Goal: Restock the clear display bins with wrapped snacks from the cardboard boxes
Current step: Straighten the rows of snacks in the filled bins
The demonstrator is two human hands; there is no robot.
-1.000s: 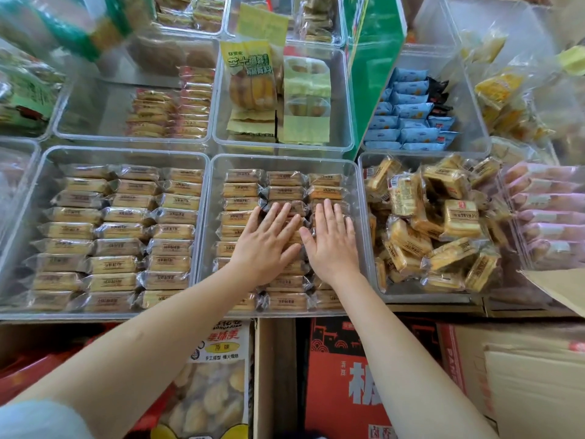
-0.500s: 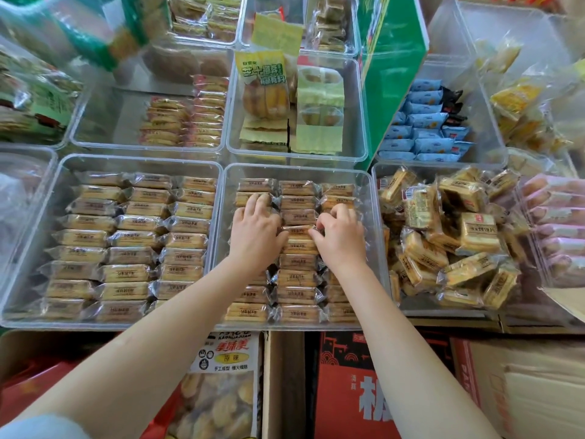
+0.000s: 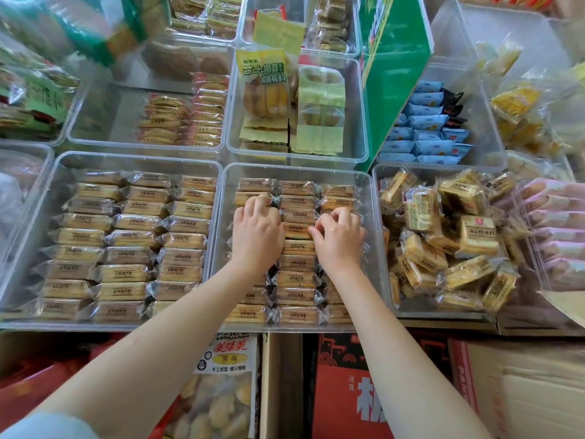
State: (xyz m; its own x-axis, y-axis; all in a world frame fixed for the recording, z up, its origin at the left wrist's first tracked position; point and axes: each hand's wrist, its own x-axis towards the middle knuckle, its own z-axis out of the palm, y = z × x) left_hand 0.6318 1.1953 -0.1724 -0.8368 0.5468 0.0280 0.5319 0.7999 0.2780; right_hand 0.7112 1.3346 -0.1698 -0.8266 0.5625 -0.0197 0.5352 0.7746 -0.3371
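Hands both down in centre clear bin (image 3: 373,217), on top of wrapped snacks (image 3: 297,278). Left hand (image 3: 256,231): fingers curled over left column, tips on a wrapper near the back. Right hand (image 3: 340,236): fingers bent, thumb and forefinger pinching a wrapper edge between middle and right columns. Snacks tan, oblong, in clear crinkly film with dark print, stacked in three neat columns filling the bin. Same packs in neighbouring bin (image 3: 44,198) to the left. Cardboard boxes (image 3: 342,384) below the front edge.
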